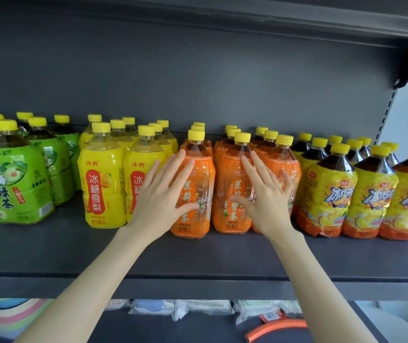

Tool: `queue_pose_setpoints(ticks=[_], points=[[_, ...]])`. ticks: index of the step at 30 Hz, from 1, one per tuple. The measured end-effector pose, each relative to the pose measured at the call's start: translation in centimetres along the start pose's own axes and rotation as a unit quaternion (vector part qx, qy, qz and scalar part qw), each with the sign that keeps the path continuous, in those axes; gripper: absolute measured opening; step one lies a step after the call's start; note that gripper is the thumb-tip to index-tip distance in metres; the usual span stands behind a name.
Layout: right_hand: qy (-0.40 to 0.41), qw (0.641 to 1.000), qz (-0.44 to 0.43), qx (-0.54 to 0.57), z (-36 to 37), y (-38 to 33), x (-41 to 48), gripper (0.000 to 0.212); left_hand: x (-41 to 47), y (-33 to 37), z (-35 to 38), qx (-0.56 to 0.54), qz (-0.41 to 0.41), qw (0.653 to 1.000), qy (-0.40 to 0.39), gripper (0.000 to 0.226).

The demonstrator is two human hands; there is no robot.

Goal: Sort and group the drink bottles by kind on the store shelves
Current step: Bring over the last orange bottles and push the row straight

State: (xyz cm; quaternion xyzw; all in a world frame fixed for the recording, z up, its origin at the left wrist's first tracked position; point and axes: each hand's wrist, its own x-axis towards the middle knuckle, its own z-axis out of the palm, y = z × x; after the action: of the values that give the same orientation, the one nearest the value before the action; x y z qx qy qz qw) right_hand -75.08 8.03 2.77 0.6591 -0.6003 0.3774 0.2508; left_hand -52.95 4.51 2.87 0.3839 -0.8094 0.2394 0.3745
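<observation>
Four kinds of yellow-capped bottles stand grouped on the dark shelf (198,258). Green-label tea bottles (14,179) are at the left, then yellow pear-drink bottles (102,184), orange jasmine-tea bottles (195,219) in the middle, and iced-tea bottles (326,194) with yellow-and-orange labels at the right. My left hand (159,196) lies flat with fingers spread against the front left orange bottle, thumb on its label. My right hand (267,194) lies flat and spread over the neighbouring orange bottles (230,211). Neither hand grips anything.
The upper shelf (297,18) overhangs the bottles. The shelf's front strip lies between the bottles and its edge. Below, a lower shelf carries wrapped packets (198,308), an orange curved tube (272,329) and pastel striped items (9,315). A bracket upright (387,112) bounds the right side.
</observation>
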Motion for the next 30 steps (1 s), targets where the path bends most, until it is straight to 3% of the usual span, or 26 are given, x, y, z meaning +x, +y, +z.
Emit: queue_pose_setpoints(ticks=[6,12,20,24,30], points=[[-0.018,1.000,-0.014,0.002,0.2,0.1,-0.2,0.086,1.0,0.3,1.7,0.048,-0.006,0.999,0.002,0.097],[-0.032,0.999,-0.014,-0.002,0.5,0.1,-0.3,0.083,0.9,0.7,2.7,0.030,-0.021,0.999,0.016,0.096],[-0.022,0.999,0.040,-0.005,1.4,-0.1,-3.4,0.094,-2.3,4.1,3.6,-0.133,-0.180,0.973,0.048,0.085],[-0.041,0.997,0.060,-0.012,1.8,-0.1,-4.9,0.096,-2.7,4.1,3.8,-0.139,-0.257,0.956,0.006,0.092],[-0.041,0.997,0.044,0.041,2.1,-0.1,-4.7,0.095,-2.7,4.5,4.1,-0.114,-0.281,0.953,0.000,0.092]])
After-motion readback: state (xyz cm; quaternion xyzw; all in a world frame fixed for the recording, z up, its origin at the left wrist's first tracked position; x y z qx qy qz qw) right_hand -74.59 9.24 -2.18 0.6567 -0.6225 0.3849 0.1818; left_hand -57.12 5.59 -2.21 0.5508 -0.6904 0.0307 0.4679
